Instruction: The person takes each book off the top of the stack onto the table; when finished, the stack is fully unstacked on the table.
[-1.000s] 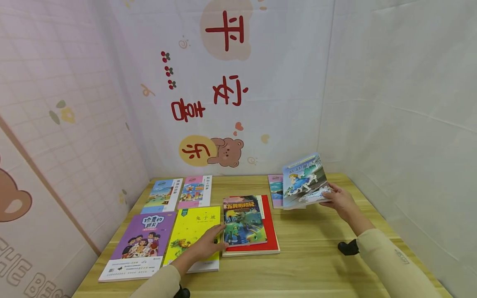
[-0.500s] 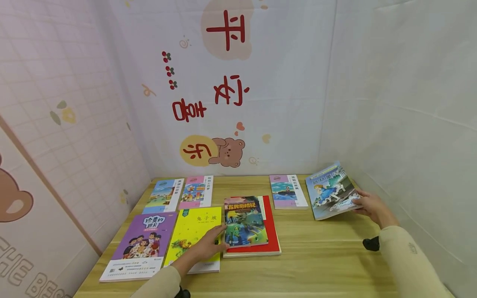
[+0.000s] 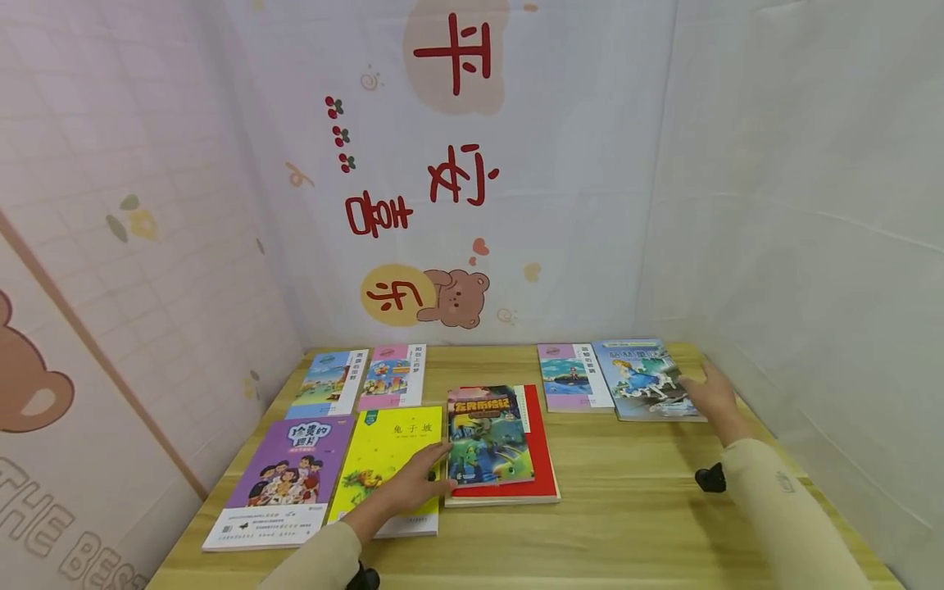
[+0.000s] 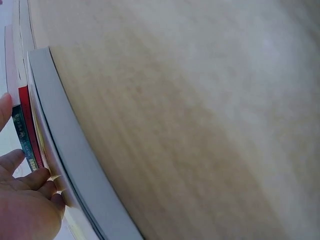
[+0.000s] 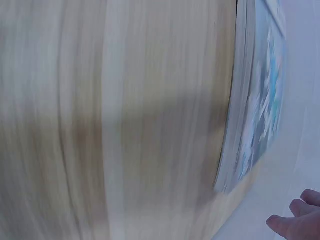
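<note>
My left hand (image 3: 409,485) rests over the yellow book (image 3: 383,442), its fingertips at the left edge of a small dinosaur-cover book (image 3: 490,442). That book lies on a larger red book (image 3: 544,467); in the left wrist view their spines show beside the fingers (image 4: 30,179). At the back right, a blue picture book (image 3: 642,381) with a girl in a blue dress lies flat on the table. My right hand (image 3: 711,395) is by its right edge, fingers spread. In the right wrist view the fingers (image 5: 282,224) are apart from the book, holding nothing.
A pink-and-blue book (image 3: 571,377) lies just left of the blue one. Two more small books, one blue (image 3: 324,381) and one pink (image 3: 391,377), lie at the back left, with a purple book (image 3: 283,479) in front. White cloth walls (image 3: 819,246) border the wooden table (image 3: 590,533).
My right hand moved the blue picture book rightward off the pink-and-blue book, laid it flat beside it and let go. The left hand stayed in place.
</note>
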Demonstrator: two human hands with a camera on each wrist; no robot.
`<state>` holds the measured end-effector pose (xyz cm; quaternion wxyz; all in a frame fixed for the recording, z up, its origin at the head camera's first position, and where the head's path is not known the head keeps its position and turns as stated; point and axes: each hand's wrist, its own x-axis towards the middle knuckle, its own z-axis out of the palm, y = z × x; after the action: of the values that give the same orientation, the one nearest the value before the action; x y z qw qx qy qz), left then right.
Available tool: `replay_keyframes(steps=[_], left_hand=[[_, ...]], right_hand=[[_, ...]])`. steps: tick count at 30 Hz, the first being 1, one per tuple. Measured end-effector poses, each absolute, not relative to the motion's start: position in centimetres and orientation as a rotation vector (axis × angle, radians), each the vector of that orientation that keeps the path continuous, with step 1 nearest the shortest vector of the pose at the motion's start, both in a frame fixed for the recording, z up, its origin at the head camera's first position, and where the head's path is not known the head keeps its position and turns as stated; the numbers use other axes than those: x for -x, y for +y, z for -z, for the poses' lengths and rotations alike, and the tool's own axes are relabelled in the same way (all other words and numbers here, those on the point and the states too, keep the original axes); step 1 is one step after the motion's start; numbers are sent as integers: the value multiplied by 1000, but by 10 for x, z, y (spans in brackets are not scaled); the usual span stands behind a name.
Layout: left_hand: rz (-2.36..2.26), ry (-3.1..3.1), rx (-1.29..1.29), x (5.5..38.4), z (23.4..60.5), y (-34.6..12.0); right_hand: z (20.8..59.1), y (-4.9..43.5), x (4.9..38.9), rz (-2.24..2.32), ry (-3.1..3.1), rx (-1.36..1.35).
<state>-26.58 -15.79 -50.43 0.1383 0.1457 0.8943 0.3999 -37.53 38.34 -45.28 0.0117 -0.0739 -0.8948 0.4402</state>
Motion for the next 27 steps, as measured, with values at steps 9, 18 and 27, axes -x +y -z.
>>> replay_keyframes(steps=[9,18,27], left_hand=[[-1132,2610,-384,269,503,-156],[-1039,2689,-370,269,500,-158],[-1092,2617,-376,271,503,-167]], right_hand=[[447,306,367,-1569,-2779,-42],[458,217,345,-1910,-2665,-127],[492,164,314,-1949,-2666,22]])
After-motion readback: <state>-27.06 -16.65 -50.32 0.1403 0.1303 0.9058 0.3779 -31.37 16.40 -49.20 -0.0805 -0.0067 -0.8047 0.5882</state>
